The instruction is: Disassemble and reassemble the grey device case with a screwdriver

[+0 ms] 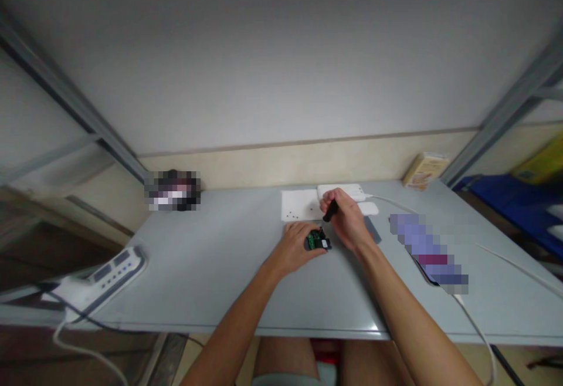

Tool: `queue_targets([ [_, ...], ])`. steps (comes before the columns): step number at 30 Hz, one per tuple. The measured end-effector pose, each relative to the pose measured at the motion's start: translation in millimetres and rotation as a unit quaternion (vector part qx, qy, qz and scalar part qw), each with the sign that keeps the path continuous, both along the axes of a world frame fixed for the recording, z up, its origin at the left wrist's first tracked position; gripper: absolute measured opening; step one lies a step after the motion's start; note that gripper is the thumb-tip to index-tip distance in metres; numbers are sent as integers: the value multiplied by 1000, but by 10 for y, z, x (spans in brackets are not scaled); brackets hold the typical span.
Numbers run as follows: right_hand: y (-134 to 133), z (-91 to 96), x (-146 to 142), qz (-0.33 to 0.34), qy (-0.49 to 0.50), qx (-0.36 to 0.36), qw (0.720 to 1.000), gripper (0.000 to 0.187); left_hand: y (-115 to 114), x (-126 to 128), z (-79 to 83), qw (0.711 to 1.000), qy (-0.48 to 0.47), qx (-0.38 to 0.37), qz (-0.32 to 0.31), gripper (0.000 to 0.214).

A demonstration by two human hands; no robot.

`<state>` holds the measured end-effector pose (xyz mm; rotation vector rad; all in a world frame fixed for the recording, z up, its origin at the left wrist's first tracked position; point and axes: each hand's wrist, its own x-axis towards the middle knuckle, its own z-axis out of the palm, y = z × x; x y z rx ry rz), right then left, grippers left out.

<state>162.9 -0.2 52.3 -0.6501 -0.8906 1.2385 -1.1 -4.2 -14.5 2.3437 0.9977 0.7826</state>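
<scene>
Near the middle of the grey table [211, 268], my left hand [292, 248] grips a small black device with a green circuit board [313, 240] showing on it. My right hand [348, 220] is closed around the black handle of a screwdriver [329, 210], which is tilted down toward the device. Its tip is too small to make out, so I cannot tell whether it touches a screw. Just behind the hands lies a white sheet [299, 203] with several tiny dark screws [292, 215] on it.
Behind my right hand sit a white box-like piece [358, 190] with a cable and a dark grey flat piece [373, 230]. A phone [428, 251] lies to the right, a yellow box [424, 170] stands at the back, and a power strip [103, 280] is at the left.
</scene>
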Motion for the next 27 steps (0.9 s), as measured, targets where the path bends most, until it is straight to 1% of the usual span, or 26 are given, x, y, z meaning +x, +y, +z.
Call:
queue_targets([
  [2, -1, -5, 46, -7, -5, -10, 1000, 43, 5, 3, -13, 1000, -1, 0, 2, 47],
  [4, 3, -29, 73, 12, -15, -23, 1000, 46, 12, 6, -23, 1000, -1, -3, 1, 47],
  [6, 12, -56, 76, 27, -12, -21, 999, 48, 17, 9, -23, 1000, 0, -4, -2, 47],
  [9, 27, -67, 65, 39, 13, -10, 999, 45, 15, 16, -7, 1000, 0, -6, -6, 47],
  [12, 36, -41, 80, 51, 23, -30, 998, 41, 8, 21, 7, 1000, -7, -13, 0, 47],
  [15, 37, -27, 126, 33, 33, -47, 998, 36, 9, 22, 1, 1000, -14, -18, 6, 47],
  [17, 35, -36, 157, 21, 45, -52, 997, 39, 16, 21, -9, 1000, -19, -17, 5, 48],
  [20, 35, -64, 183, 23, 57, -48, 997, 46, 23, 21, -17, 1000, -20, -15, 5, 47],
  [22, 43, -76, 180, 19, 61, -37, 997, 44, 20, 22, -12, 1000, -18, -14, 5, 46],
  [25, 64, -76, 157, 13, 52, -37, 998, 37, 13, 24, 2, 1000, -19, -13, 6, 44],
  [27, 77, -70, 147, 22, 45, -43, 998, 41, 11, 25, 4, 1000, -20, -15, 7, 44],
])
